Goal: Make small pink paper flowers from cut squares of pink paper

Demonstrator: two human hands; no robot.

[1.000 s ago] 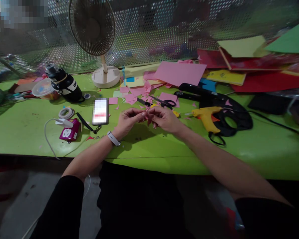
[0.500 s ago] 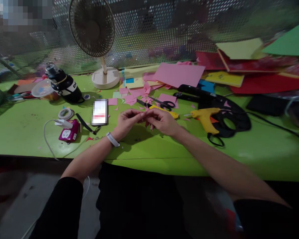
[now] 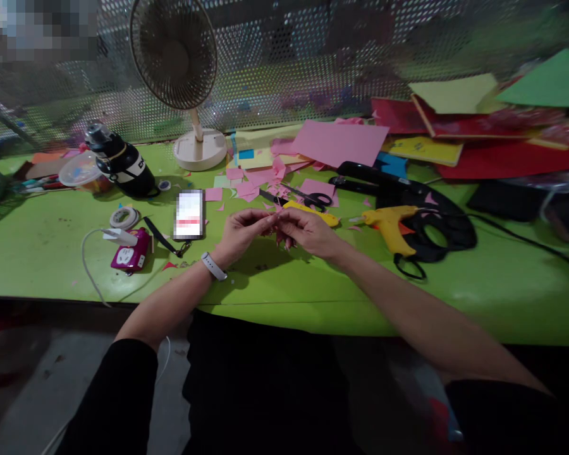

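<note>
My left hand (image 3: 243,232) and my right hand (image 3: 310,232) meet fingertip to fingertip just above the green table (image 3: 265,281). Both are closed in a pinch on a small pink paper piece (image 3: 278,213), mostly hidden by the fingers. Right behind them lie a yellow-handled cutter (image 3: 317,213) and black scissors (image 3: 320,201). Pink paper scraps (image 3: 247,189) are scattered around these tools. To the right of my right hand, a yellow glue gun (image 3: 393,227) rests on its side, its nozzle pointing left.
Left of my hands are a phone (image 3: 188,215), a tape roll (image 3: 124,218), a magenta plug adapter (image 3: 130,256) and a black bottle (image 3: 128,164). A fan (image 3: 200,148) stands behind. A black stapler (image 3: 374,175) and coloured sheets (image 3: 502,161) occupy the right.
My fingers have shifted very slightly around the small pink paper piece. The objects on the table stay where they were.
</note>
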